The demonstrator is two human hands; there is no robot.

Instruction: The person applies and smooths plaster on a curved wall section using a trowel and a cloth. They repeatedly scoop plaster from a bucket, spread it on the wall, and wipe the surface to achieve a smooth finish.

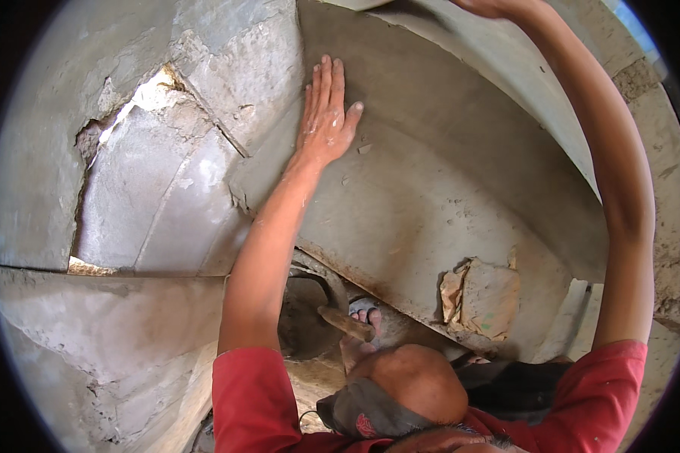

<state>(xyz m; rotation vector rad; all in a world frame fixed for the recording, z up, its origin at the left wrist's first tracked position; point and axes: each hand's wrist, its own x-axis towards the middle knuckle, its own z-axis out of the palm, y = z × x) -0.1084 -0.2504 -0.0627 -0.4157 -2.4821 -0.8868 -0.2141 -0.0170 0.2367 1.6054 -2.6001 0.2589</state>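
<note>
Grey cement-like material fills the view, and here's the left hand [326,121] laid out on it, released, palm down, fingers together and thumb spread, nothing in its grasp. Under that palm sits the main thing, the smooth curved grey surface [431,204], sweeping across the middle and away to the right, with the rough broken patch [159,189] off to the left. Up at the top edge, the right hand [493,6] is cut off by the frame; whether it grips anything, I can't tell. It's near the pale curved rim [517,90], arm raised high. Now, doing this well: I'd judge a flat left palm the right choice, spreading the load where a fingertip could dent the face if it's soft. Pressure should stay light and even, and with the arms this far apart, steady shoulders matter. Watch the small crumb [365,149] beside the thumb; dragging over it could score the surface. Lower down, the crumpled paper piece [483,298] lies against the same surface, well apart from the left hand, best kept clear of any wiping stroke. And the wooden handle [346,323] pokes up near the foot [366,317], so careful stepping there.
</note>
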